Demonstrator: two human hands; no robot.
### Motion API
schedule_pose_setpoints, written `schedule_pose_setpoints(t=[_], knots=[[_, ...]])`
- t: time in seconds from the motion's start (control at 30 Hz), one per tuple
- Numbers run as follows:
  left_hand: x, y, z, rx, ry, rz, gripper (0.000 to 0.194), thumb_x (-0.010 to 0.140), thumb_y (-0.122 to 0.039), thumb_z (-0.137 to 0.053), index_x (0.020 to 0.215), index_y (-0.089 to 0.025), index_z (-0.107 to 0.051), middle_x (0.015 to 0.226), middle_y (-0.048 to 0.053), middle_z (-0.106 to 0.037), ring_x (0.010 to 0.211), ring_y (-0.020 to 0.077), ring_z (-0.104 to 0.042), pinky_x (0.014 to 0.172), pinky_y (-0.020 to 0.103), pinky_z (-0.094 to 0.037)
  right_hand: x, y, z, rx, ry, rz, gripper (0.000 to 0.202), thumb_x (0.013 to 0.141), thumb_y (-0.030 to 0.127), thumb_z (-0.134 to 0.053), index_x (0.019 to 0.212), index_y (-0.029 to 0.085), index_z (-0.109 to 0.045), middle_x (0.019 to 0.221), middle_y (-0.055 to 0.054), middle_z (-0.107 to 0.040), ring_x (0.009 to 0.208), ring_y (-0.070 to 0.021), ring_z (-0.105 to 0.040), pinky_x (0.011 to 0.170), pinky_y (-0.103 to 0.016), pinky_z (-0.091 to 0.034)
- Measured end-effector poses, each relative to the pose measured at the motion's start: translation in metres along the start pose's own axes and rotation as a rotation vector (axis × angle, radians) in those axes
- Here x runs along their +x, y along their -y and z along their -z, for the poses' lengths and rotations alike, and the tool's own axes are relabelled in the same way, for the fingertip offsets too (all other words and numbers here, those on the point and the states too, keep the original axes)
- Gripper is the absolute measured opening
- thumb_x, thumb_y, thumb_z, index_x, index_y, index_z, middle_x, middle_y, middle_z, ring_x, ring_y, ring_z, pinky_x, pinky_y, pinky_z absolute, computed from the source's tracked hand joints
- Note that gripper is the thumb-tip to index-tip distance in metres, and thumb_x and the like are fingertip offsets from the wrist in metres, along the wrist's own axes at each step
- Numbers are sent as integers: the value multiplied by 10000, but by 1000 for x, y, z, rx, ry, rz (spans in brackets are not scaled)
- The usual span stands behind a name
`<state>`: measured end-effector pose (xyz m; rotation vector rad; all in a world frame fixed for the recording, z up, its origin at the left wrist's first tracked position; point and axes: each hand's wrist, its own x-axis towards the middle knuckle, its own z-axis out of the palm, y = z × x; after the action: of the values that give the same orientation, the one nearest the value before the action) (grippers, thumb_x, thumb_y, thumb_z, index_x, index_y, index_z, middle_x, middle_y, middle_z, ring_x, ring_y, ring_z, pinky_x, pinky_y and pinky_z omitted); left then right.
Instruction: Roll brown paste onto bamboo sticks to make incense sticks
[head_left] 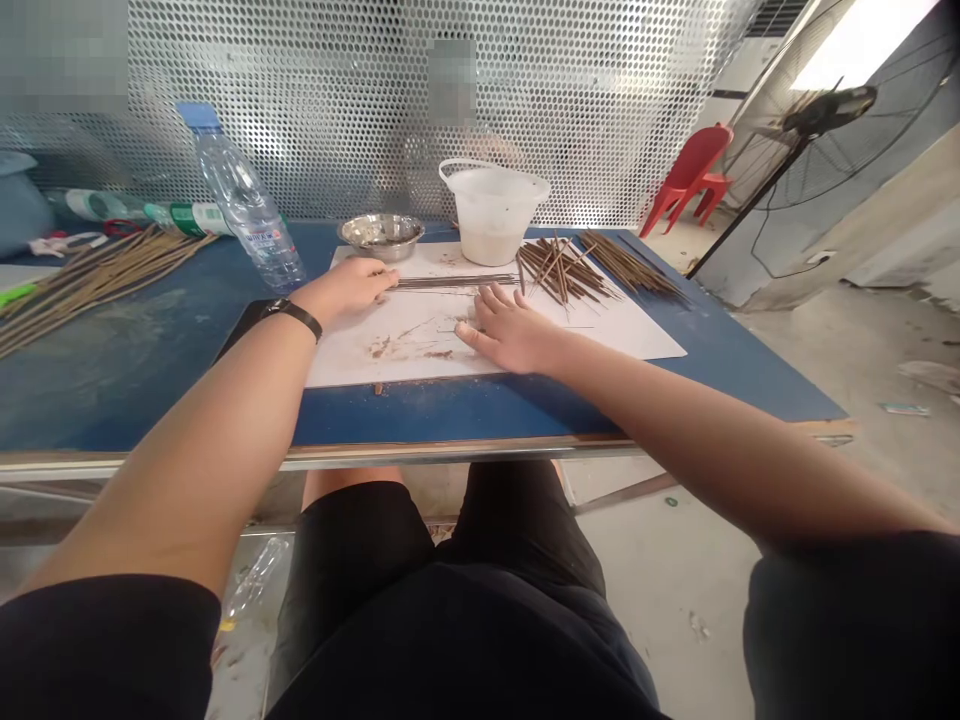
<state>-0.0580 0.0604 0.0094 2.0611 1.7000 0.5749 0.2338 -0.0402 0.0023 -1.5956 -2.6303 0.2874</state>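
Sheet point(337, 358) at centre, beneath unaligned crossed brown sticks point(559, 272) right of centre, right hand point(517, 335) with fingers apart, left hand point(349, 286) with fingers together in unclear grip, and, upper centre, one narrow aligned row of thin sticks point(457, 282).

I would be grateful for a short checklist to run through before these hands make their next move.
1. Left hand at the near-left ends of the thin dark sticks: ok.
2. Left hand's grip firm: cannot tell; its fingertips are too small to judge.
3. Right hand free of any grasp, palm down over the white sheet: ok.
4. Sheet free of brown crumbs: not ok.
5. Brown stick pile neatly aligned: not ok, several lie crosswise.
6. White bucket upright: ok.
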Motion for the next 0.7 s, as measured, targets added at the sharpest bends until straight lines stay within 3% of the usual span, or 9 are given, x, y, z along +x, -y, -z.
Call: schedule_pose_setpoints(t=[0.2, 0.37, 0.53, 0.7], knots=[[0, 0, 0, 5, 4, -5, 336, 888, -613, -704, 962, -287, -741, 953, 79, -790, 985, 315, -758, 766, 351, -487, 13, 12, -5, -2, 43, -33, 1164, 1030, 844, -113, 1772, -48, -210, 1877, -251, -69, 1746, -448, 13, 1399, -657, -59], [-5, -6, 2, 13, 27, -2, 343, 918, -611, -680, 939, -272, -728, 982, 86, -790, 1050, 332, -767, 806, 355, -491, -30, 26, -11, -43, 72, 1, 1226, 1009, 850, -4, 1759, -107, -152, 1866, -284, -66, 1743, -446, 10, 1413, -618, -74], [-4, -7, 3, 94, 72, 2, 399, 980, -642, -605, 1013, -262, -723, 1107, 104, -802, 1119, 327, -754, 846, 368, -501, -75, 34, -16, 10, 104, 22, 1276, 988, 906, -38, 1764, -103, -121, 1860, -270, 11, 1729, -451, 83, 1407, -649, -50], [-1, -5, 4, 127, 87, 5, 459, 975, -669, -582, 1109, -264, -751, 1162, 103, -807, 1139, 333, -747, 899, 390, -519, -65, 28, -19, 40, 71, 8, 1264, 990, 910, -62, 1771, -80, -158, 1864, -256, -34, 1734, -452, 47, 1407, -655, -45]])
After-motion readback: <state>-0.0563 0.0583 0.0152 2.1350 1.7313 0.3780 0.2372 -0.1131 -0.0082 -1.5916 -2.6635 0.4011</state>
